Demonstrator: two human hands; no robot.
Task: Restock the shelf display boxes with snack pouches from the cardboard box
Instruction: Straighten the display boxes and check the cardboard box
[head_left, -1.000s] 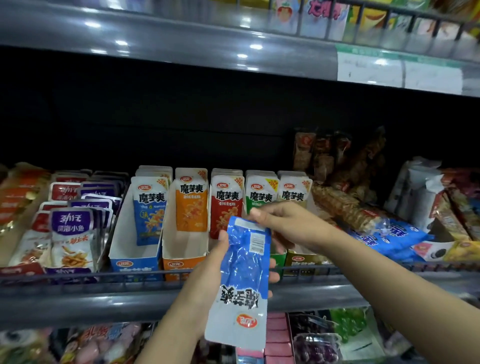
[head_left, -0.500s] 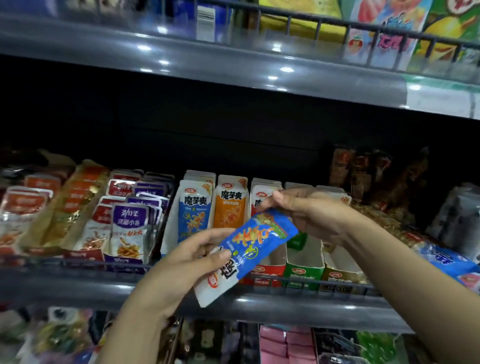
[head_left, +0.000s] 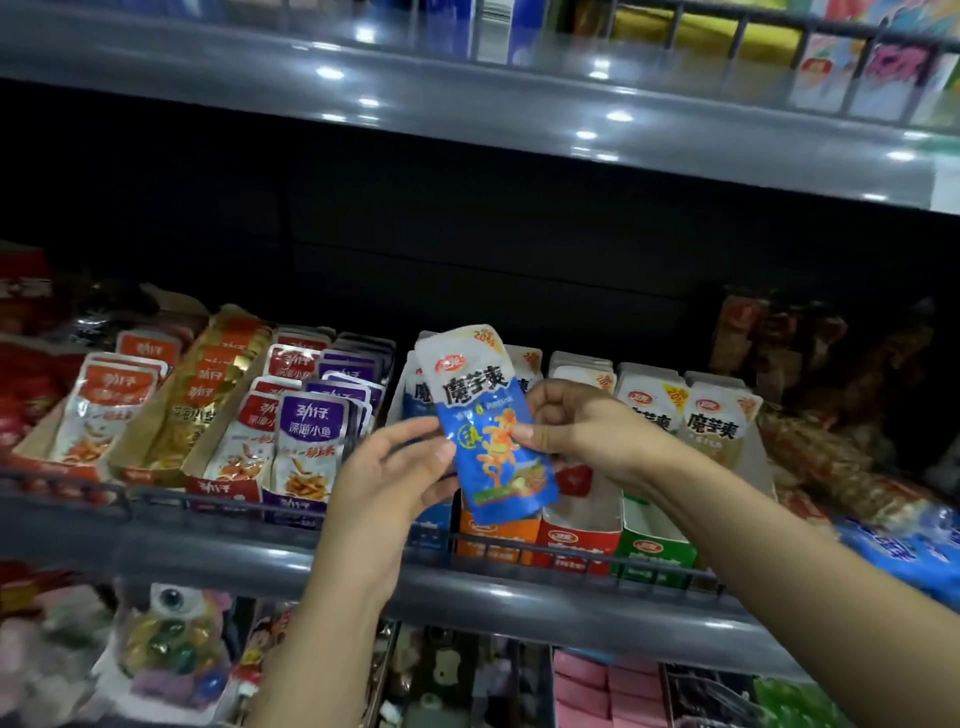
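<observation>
Purple fish-snack packs (head_left: 310, 431) stand at the shelf's left. The left hand (head_left: 387, 480) pinches the blue snack pouch (head_left: 491, 423) at its left edge, and the right hand (head_left: 574, 428) pinches its right edge, holding it upright, face out, before the blue (head_left: 431, 525) and orange display boxes (head_left: 491, 535). Red (head_left: 579, 538) and green boxes (head_left: 654, 545) follow rightward.

I am seeing the blue snack pouch (head_left: 491, 434) standing nearly upright in front of the shelf, its printed face toward me, its white top band tilting slightly left and its blue lower half showing an orange picture. It is hanging just above the row of display boxes: a blue box (head_left: 431, 525), an orange box (head_left: 493, 538), a red box (head_left: 576, 540) and a green box (head_left: 654, 548), side by side, holding upright pouches at their backs.
</observation>
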